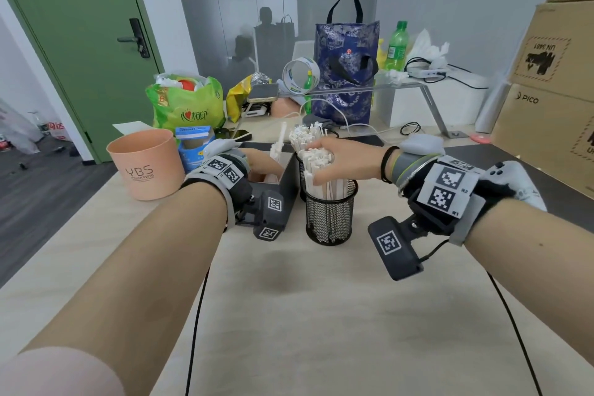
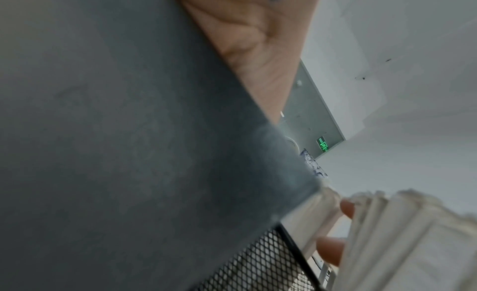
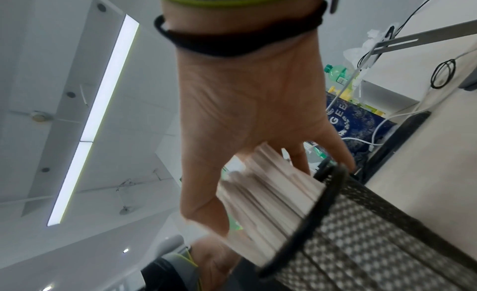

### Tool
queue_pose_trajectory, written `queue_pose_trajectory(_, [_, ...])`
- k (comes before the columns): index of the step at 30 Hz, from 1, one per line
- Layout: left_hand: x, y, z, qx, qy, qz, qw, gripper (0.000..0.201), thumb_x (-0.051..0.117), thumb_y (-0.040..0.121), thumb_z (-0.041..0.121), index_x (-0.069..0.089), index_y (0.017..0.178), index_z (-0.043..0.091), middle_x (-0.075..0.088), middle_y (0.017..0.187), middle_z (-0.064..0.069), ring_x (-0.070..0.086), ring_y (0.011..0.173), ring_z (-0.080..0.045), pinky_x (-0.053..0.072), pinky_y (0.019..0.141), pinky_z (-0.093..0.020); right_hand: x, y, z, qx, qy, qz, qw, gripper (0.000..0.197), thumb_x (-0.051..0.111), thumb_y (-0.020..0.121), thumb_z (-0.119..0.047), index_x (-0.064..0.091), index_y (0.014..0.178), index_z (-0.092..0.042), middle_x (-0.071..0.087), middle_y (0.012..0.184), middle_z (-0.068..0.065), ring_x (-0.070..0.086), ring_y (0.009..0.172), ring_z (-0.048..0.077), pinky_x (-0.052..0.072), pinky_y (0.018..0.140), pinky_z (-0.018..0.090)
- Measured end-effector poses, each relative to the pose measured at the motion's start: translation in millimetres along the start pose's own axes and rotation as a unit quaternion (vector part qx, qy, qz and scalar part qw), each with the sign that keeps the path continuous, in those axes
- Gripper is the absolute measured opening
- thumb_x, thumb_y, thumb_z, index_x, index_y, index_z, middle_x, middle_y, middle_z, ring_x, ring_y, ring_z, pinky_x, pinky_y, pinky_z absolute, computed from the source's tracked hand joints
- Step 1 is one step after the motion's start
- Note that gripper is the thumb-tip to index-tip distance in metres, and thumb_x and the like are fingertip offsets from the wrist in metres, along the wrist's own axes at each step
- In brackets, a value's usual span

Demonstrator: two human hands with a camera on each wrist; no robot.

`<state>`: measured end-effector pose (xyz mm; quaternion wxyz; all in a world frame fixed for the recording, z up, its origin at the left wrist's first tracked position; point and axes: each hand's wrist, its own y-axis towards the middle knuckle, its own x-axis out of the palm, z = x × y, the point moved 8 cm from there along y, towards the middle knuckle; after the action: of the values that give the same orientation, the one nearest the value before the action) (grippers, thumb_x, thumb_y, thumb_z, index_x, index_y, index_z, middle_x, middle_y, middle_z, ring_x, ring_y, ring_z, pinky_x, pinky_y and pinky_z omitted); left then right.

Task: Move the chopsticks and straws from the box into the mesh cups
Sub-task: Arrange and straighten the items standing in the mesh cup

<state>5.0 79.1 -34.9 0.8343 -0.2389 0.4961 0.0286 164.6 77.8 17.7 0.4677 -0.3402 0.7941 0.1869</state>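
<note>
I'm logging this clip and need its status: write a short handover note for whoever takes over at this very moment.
Right hand: grips a bundle of paper-wrapped sticks standing in the near mesh cup.
Left hand: reaches down into the black box; its fingers are hidden, so its grip can't be told.
Done: the near mesh cup holds many sticks; a second mesh cup behind it is mostly hidden.
Left: a few wrapped pieces still stick up from the black box and need moving.
</note>
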Motion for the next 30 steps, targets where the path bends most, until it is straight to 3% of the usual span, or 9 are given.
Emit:
queue_pose_trajectory(4, [-12.7, -0.6, -2.8, -0.031, -0.013, 0.056, 0.998, 0.03, 0.058, 0.087, 0.034, 0.05, 0.064, 0.016, 0.05, 0.077, -0.009, 0.049, 0.084, -0.026, 0.041, 0.073, -0.026, 4.6, -5.6, -5.5, 0.0, -0.031, -0.073, 0.997, 0.083, 0.068, 0.081, -0.029, 0.023, 0.15, -0.022, 0.037, 0.145, 0.001, 0.038, 0.113, 0.011, 0.031, 0.091, 0.021])
queue_pose_trajectory(9, [-28.8, 2.9, -6.2, 0.001, -0.164, 0.138, 0.977, 0.032, 0.065, 0.082, 0.036, 0.057, 0.06, 0.013, 0.056, 0.09, -0.012, 0.052, 0.084, -0.025, 0.047, 0.076, -0.033, 5.5, -7.5, -12.8, -0.008, -0.047, -0.064, 0.997, 0.1, 0.073, 0.071, -0.053, 0.02, 0.151, -0.025, 0.022, 0.158, -0.006, 0.026, 0.143, 0.015, 0.025, 0.113, 0.027])
queue_pose_trajectory(12, [-35.6, 3.1, -8.1, 0.02, -0.229, 0.145, 0.962, 0.026, 0.07, 0.079, 0.033, 0.061, 0.066, 0.011, 0.067, 0.099, -0.019, 0.059, 0.086, -0.025, 0.056, 0.09, -0.039, 9.0, -1.9, -19.5, -0.019, -0.07, -0.016, 0.997, 0.091, 0.072, 0.073, -0.052, 0.029, 0.148, -0.021, 0.029, 0.155, -0.003, 0.03, 0.142, 0.016, 0.026, 0.112, 0.027])
queue_pose_trajectory(15, [-33.7, -2.1, -13.1, -0.006, -0.139, 0.124, 0.982, 0.034, 0.071, 0.08, 0.038, 0.059, 0.081, 0.006, 0.066, 0.095, -0.014, 0.06, 0.081, -0.022, 0.058, 0.074, -0.021, 10.2, 3.4, -18.8, -0.006, -0.078, 0.019, 0.997, 0.08, 0.07, 0.076, -0.049, 0.039, 0.143, -0.017, 0.04, 0.15, 0.002, 0.038, 0.137, 0.02, 0.032, 0.108, 0.028])
queue_pose_trajectory(17, [-37.6, -3.8, -17.9, -0.02, -0.079, 0.137, 0.987, 0.049, 0.071, 0.077, 0.044, 0.056, 0.102, 0.004, 0.058, 0.099, -0.008, 0.057, 0.088, -0.022, 0.052, 0.085, -0.028, 6.0, 4.1, -16.8, 0.001, -0.068, 0.042, 0.997, 0.071, 0.069, 0.079, -0.046, 0.044, 0.138, -0.015, 0.045, 0.145, 0.005, 0.043, 0.133, 0.022, 0.035, 0.104, 0.028])
queue_pose_trajectory(22, [-26.5, -5.5, -21.3, -0.045, 0.023, 0.089, 0.995, 0.064, 0.068, 0.075, 0.053, 0.057, 0.119, 0.007, 0.06, 0.115, -0.007, 0.059, 0.112, -0.023, 0.047, 0.099, -0.031, 0.4, 5.7, -6.3, 0.024, -0.022, 0.077, 0.997, 0.065, 0.069, 0.081, -0.039, 0.048, 0.137, -0.012, 0.046, 0.145, 0.007, 0.044, 0.133, 0.023, 0.036, 0.1, 0.025])
queue_pose_trajectory(24, [-28.6, -8.7, -17.3, -0.036, 0.051, 0.112, 0.992, 0.052, 0.067, 0.076, 0.049, 0.06, 0.107, 0.007, 0.058, 0.106, -0.008, 0.059, 0.101, -0.025, 0.046, 0.084, -0.028, -1.8, 6.8, -1.3, 0.039, -0.014, 0.086, 0.995, 0.059, 0.068, 0.082, -0.035, 0.051, 0.133, -0.012, 0.052, 0.138, 0.008, 0.048, 0.127, 0.024, 0.038, 0.091, 0.024])
queue_pose_trajectory(27, [-31.2, -7.0, -14.4, -0.023, -0.006, 0.137, 0.99, 0.036, 0.071, 0.076, 0.039, 0.055, 0.064, 0.009, 0.06, 0.064, -0.005, 0.049, 0.053, -0.017, 0.039, 0.053, -0.023, -6.6, 5.5, 4.2, 0.062, -0.01, 0.103, 0.993, 0.042, 0.067, 0.082, -0.03, 0.058, 0.119, -0.011, 0.057, 0.106, 0.002, 0.053, 0.104, 0.023, 0.041, 0.075, 0.027])
queue_pose_trajectory(30, [-32.8, -2.8, -16.0, -0.011, -0.072, 0.152, 0.986, 0.035, 0.072, 0.077, 0.034, 0.056, 0.059, 0.008, 0.062, 0.046, -0.001, 0.047, 0.042, -0.015, 0.043, 0.052, -0.022, -8.5, 4.5, 8.9, 0.081, -0.011, 0.108, 0.991, 0.046, 0.067, 0.081, -0.026, 0.058, 0.12, -0.006, 0.057, 0.108, 0.007, 0.057, 0.104, 0.024, 0.042, 0.076, 0.027])
